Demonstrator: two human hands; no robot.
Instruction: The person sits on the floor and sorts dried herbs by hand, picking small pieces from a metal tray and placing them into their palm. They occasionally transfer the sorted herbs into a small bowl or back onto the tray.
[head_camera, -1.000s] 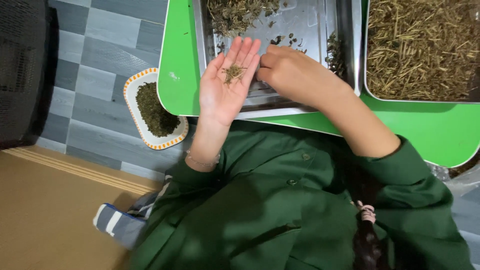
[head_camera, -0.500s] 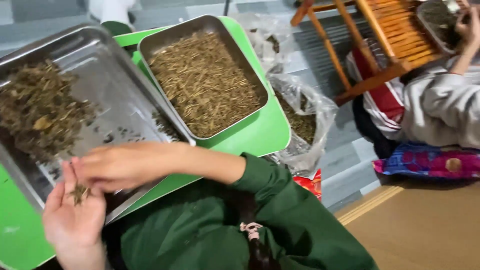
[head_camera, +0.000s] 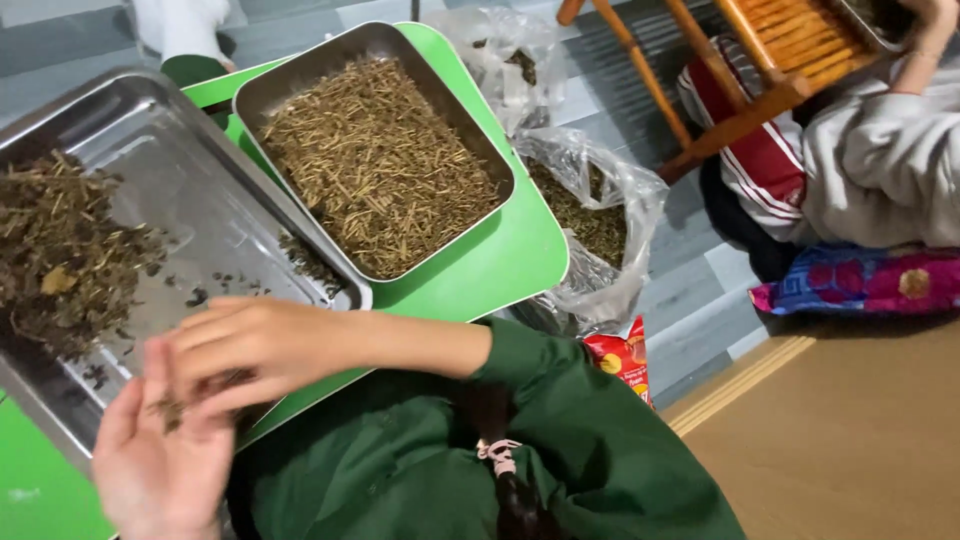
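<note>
My left hand (head_camera: 150, 465) lies palm up at the lower left, just off the green table's (head_camera: 500, 265) near edge. A small heap of dried herb bits (head_camera: 172, 408) rests on the palm. My right hand (head_camera: 255, 345) reaches across from the right, its fingertips drawn together on those bits; the spot is blurred. Just beyond the hands stands a steel tray (head_camera: 200, 200) with a pile of dark dried leaves (head_camera: 60, 250) at its left. A second steel tray (head_camera: 480, 150) to the right is full of pale yellowish stems (head_camera: 375, 165).
A clear plastic bag (head_camera: 595, 215) with dried herb and a red snack packet (head_camera: 622, 358) sit on the floor right of the table. Another person in a grey top (head_camera: 880, 160) sits at the far right by a wooden chair (head_camera: 730, 75). A brown mat (head_camera: 850, 440) covers the lower right.
The view has swung from the left side of the table to its right side. My two hands have stayed together, the right fingers still working at the bits on the left palm.
</note>
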